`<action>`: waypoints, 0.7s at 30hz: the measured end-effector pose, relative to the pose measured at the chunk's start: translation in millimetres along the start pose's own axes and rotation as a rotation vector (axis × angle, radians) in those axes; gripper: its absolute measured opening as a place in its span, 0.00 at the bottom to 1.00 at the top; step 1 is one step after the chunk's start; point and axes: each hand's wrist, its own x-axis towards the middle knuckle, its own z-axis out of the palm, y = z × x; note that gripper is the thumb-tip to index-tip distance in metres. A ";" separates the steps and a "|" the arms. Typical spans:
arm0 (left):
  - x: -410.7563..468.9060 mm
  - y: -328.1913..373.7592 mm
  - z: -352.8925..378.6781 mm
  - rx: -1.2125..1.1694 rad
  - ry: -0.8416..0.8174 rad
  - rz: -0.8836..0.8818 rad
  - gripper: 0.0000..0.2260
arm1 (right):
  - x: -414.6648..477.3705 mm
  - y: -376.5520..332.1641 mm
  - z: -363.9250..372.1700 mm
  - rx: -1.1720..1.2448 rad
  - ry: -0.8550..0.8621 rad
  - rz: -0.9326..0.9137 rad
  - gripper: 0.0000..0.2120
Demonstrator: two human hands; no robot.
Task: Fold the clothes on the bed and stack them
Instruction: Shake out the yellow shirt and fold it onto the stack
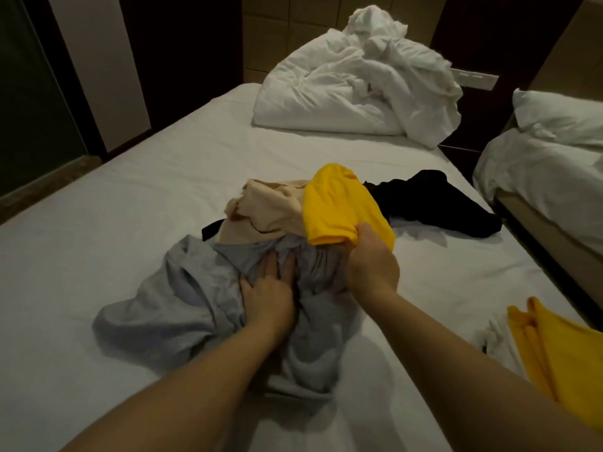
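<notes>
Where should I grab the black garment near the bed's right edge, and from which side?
Probably grip the black garment at its right-hand tail, coming in from the near side over bare sheet. That end lies free on the bed with nothing on it. Its left end runs behind the yellow garment, which the right hand holds.

Bedroom: white bed (182, 177), second bed (535, 181) (just beside), crumpled duvet (352, 89).
</notes>
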 end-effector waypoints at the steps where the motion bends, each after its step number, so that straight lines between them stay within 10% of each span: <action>1: 13.5 -2.9 -1.7 0.012 -0.024 -0.015 0.28 | 2.7 6.1 -4.7 -0.010 0.014 -0.005 0.08; 11: -9.8 -17.7 -10.9 0.060 0.060 0.084 0.30 | -13.4 27.5 -30.2 0.025 -0.106 -0.187 0.14; 21: -114.2 11.0 -57.8 -0.378 0.013 0.011 0.30 | -108.8 15.4 -66.8 0.225 -0.026 -0.204 0.10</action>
